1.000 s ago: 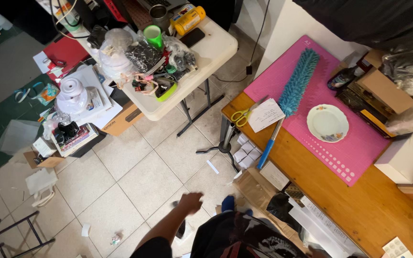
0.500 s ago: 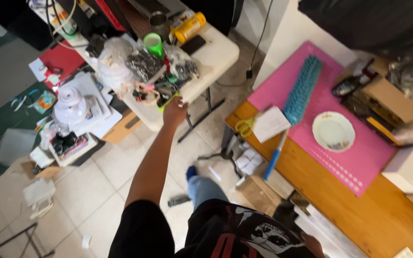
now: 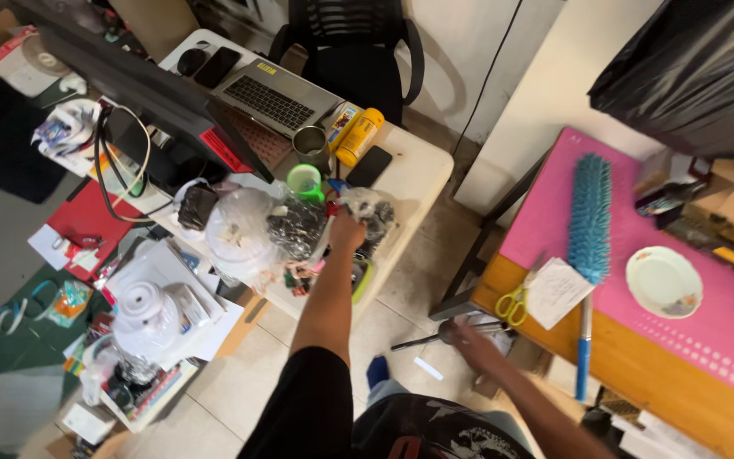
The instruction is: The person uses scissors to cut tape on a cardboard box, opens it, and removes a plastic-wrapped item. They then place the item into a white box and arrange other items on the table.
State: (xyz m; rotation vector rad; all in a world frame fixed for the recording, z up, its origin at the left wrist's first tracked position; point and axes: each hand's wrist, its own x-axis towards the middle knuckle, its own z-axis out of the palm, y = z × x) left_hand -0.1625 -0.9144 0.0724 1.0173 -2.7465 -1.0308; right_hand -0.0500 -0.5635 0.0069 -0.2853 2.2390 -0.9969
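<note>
Crumpled clear plastic bag (image 3: 365, 204) on white table (image 3: 418, 174)

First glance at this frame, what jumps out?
The left hand stretches out over the cluttered white table, closed around a crumpled clear bag beside the green cup. To the right, a pink mat on the wooden table carries a blue bristle brush and a white plate. The right hand hangs low and blurred near that table's corner.

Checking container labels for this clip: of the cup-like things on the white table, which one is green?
The green cup, standing just beside the clear plastic bags and up-left of the left hand. The metal cup behind it is grey; the bottle is yellow.
</note>
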